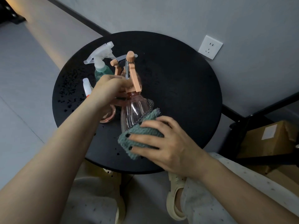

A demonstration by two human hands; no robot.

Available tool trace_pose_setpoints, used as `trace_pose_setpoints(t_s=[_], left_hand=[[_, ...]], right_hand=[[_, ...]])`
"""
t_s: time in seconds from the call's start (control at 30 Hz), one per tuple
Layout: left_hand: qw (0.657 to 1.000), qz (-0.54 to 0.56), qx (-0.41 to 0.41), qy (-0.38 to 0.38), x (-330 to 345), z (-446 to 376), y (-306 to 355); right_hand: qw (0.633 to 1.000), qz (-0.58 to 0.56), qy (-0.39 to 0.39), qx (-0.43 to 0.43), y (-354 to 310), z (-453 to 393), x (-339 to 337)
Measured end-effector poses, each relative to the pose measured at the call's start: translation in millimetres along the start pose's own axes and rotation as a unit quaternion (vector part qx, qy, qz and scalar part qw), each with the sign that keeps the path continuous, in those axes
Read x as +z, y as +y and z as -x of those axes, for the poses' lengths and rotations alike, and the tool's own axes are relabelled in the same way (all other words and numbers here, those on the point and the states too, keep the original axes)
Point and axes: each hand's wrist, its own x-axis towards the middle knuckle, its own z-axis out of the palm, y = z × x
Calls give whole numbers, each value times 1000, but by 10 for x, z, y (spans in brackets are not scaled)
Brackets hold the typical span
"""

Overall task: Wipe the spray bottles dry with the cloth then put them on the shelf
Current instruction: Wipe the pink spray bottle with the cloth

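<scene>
A person wipes a pink bottle (134, 112) with a cloth (139, 136) over a round black table (178, 88).

The left hand (110, 89) curls its fingers around the bottle's neck, just under the orange sprayer, and holds it up off the table. The right hand (163, 143) wraps the green cloth around the bottle's bottom, fingers bent over it. A green bottle (103, 71) and two more stand on the wet table behind the left hand.
</scene>
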Motion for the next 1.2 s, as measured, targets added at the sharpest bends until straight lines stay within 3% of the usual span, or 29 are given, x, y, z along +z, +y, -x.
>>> trace_pose_setpoints(t_s=[0.13,0.27,0.37,0.47,0.57,0.7,0.77,0.87,1.03,1.2], left_hand=[[1000,-11,-1,-25,33,17,-9],[998,-21,-7,-52,102,20,-38],[997,-50,-8,-65,174,16,-83],[996,-54,-22,-66,187,8,-90],[997,-47,-19,-51,160,13,-73],[1000,7,-15,-16,89,22,-16],[1000,8,-8,-15,59,20,-4],[999,-8,-7,-33,59,30,-4],[998,-17,-16,-59,125,22,-42],[996,-64,-13,-68,179,0,-108]], right_hand=[[1000,9,5,3,23,-4,-12],[987,-70,63,127,72,-41,-19],[947,-180,117,238,117,-54,3],[927,-217,135,276,109,-64,18],[955,-165,106,221,73,-63,-14],[996,-35,38,72,16,-42,-32],[1000,-3,7,14,-20,-25,-13],[1000,7,5,-1,-21,-8,-10],[992,-39,53,105,33,-35,-34],[939,-182,115,267,94,-65,-10]])
